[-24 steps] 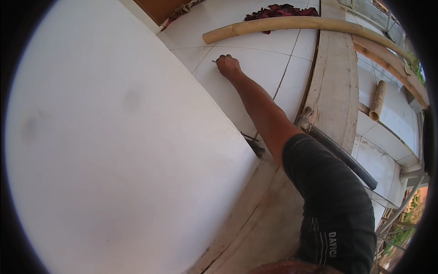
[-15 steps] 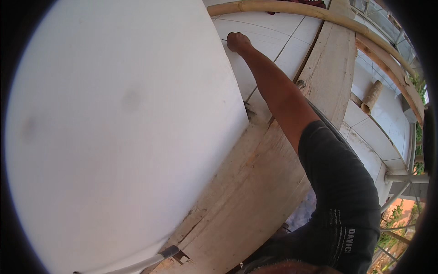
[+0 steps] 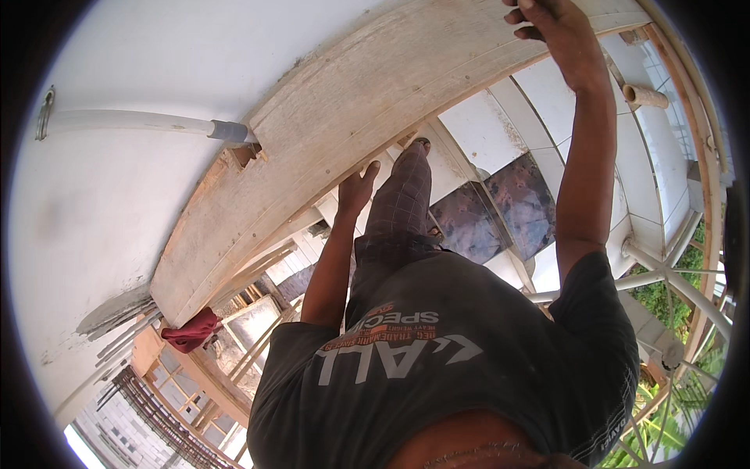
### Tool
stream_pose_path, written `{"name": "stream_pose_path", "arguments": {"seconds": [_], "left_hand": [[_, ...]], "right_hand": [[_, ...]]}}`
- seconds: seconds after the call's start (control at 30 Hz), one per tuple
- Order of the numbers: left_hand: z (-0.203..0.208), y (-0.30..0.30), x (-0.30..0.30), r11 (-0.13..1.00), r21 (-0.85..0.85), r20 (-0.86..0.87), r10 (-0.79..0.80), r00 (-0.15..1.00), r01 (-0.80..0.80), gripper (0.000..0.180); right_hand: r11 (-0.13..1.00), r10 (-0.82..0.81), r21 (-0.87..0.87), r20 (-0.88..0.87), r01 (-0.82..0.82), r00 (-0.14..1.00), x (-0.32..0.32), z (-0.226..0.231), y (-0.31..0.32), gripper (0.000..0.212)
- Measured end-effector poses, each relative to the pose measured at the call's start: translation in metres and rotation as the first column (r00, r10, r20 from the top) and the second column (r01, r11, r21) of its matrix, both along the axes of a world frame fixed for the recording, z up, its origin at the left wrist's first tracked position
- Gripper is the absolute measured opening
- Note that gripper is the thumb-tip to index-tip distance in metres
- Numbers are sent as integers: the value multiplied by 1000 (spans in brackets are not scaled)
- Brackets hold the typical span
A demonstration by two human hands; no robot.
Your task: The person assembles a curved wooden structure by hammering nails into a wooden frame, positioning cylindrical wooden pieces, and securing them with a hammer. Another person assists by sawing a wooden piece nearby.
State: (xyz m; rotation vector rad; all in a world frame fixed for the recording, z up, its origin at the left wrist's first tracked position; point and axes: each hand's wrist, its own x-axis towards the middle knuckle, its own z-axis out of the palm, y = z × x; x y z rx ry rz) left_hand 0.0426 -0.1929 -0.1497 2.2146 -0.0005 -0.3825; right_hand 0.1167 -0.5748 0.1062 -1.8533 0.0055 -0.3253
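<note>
My right hand (image 3: 551, 35) is raised at the top edge, partly cut off, over the far end of a long wooden plank (image 3: 375, 94). Its visible fingers are apart and slightly bent, with nothing seen in them. Lower and to the left, my left hand (image 3: 357, 191) is at the plank's near edge, thumb stretched away from the palm. Its other fingers are mostly hidden, and whether they touch the wood is unclear. Beyond the plank stands a smooth white wall (image 3: 187, 47). A pale pipe with a grey end (image 3: 230, 131) meets the plank beside a broken notch.
White tiles (image 3: 484, 129) and dark marbled tiles (image 3: 519, 203) lie below the plank. A dark red cloth (image 3: 190, 332) hangs at the plank's left end. A bamboo piece (image 3: 645, 96), a curved pole (image 3: 707, 141) and white metal tubes (image 3: 687, 289) are at the right.
The view has swung down toward my body. My right hand, closed against the white tiles before, is now away from them with fingers apart. My left hand has come into view.
</note>
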Motion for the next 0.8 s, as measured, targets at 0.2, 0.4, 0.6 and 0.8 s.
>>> {"name": "stream_pose_path", "arguments": {"seconds": [0.2,0.4,0.6,0.8], "left_hand": [[92,-28,-98,633,-769,-209,-122,970,-86,45],[103,-48,-103,576,-802,-259,-99,961,-157,34],[79,-29,-82,556,-793,-268,50,962,-250,20],[36,1,-50,773,-589,-242,109,964,-235,18]], "right_hand": [[960,213,258,-426,-107,879,-186,-101,150,23],[989,113,-48,-356,-139,928,-217,-134,175,24],[397,-451,-537,592,744,668,-103,-36,12,28],[376,-666,-830,67,412,743,-21,-55,-79,43]]}}
